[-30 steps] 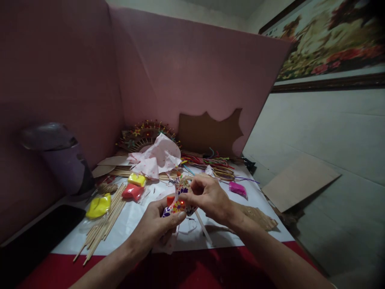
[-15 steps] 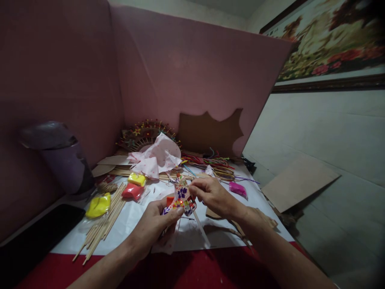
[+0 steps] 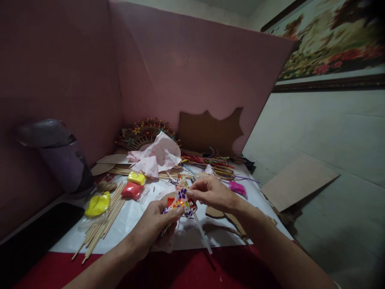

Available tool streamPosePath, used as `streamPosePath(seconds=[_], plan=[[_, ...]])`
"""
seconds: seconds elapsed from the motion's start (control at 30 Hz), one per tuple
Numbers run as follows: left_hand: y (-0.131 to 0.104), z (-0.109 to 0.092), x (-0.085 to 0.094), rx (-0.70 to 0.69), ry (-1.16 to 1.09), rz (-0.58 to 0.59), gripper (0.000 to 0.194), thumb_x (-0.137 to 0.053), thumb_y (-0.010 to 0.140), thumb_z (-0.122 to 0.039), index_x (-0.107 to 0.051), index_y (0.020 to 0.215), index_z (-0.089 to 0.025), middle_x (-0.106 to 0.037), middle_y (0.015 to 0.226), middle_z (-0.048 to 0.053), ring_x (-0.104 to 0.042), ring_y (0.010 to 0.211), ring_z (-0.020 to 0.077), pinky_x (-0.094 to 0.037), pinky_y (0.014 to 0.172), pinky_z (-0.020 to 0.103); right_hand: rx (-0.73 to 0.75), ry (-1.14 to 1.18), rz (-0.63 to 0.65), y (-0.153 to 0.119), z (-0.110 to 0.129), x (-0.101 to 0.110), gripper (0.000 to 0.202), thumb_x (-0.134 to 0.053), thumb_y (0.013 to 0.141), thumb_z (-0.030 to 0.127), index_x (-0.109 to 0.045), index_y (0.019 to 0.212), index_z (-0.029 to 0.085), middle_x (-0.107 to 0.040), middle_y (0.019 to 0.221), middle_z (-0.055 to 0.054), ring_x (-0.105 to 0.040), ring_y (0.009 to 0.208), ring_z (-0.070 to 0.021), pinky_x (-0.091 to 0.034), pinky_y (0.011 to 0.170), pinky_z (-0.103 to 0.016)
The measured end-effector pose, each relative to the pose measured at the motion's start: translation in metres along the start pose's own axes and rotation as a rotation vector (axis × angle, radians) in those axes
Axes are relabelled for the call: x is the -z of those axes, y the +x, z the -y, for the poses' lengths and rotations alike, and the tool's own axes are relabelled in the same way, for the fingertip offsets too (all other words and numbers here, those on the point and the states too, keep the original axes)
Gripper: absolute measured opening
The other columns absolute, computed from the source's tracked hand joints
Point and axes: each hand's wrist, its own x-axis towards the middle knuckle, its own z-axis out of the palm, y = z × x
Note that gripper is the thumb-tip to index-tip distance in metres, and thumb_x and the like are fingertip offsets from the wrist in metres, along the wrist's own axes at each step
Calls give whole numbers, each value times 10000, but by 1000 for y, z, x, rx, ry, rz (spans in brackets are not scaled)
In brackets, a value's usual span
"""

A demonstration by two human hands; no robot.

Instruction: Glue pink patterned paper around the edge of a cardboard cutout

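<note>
Between my two hands is a small flower-patterned piece of fabric, with purple, red and yellow blooms on a pale ground. My left hand is closed around its lower left part, thumb lying on top. With thumb and fingers together, my right hand pinches its right edge. A bit of orange material shows beside the left fingers. Below the fabric a whitish translucent stick slants down toward the red cloth; its upper end is hidden.
Thin wooden sticks lie at left beside yellow and red clay packets and a black phone-like slab. A magenta packet sits at right. Crumpled pink-white cloth and cut cardboard are behind.
My right thumb has shifted slightly left and down over the fabric's right side. The whitish stick's lower end has swung a little down and right. My left hand keeps its hold.
</note>
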Motion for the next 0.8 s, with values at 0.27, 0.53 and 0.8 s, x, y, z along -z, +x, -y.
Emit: streamPosePath(seconds=[0.27,0.53,0.8], plan=[[-1,1,2,-34,-26,4,311,-575,788,-477,-558,758,-168,-418,387,-88,-264,276,44,-165,318,194,-116,109,4,0,3,8,268,-723,656,385,-709,749,134,-581,568,11,-426,469,-76,-297,432,-212],[-1,3,0,-95,22,-24,339,-557,805,-466,-615,872,-139,-424,400,-81,-278,290,45,-178,317,185,-114,208,-39,5,-5,-3,231,-753,610,331,-624,649,143,-581,558,19,-439,448,-70,-295,407,-203],[0,3,1,-87,-24,-20,317,-572,804,-455,-608,857,-145,-426,411,-83,-260,278,33,-148,300,175,-92,184,4,1,3,5,235,-748,641,347,-677,694,129,-589,570,17,-449,471,-70,-328,436,-204]])
